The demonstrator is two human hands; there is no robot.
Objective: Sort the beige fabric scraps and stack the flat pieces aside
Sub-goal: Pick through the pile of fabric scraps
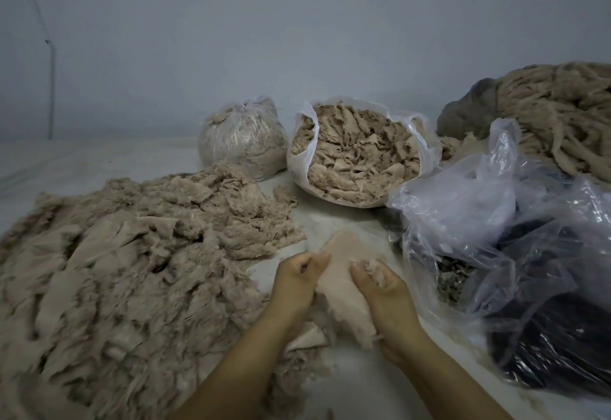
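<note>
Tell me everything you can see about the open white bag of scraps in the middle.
The open white plastic bag sits on the pale surface near the wall, tipped toward the camera, its mouth rolled wide. It is packed to the brim with crumpled beige fabric scraps. A tied clear bag stands just left; crinkled clear plastic lies to its right. Neither hand touches it.

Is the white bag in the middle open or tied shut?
Open: the white bag gapes toward the camera, beige scraps filling it.

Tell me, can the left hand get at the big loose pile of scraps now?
Probably not at once: the left hand is gripping the flat piece together with the right hand. The pile lies just beside it, with nothing between.
</note>
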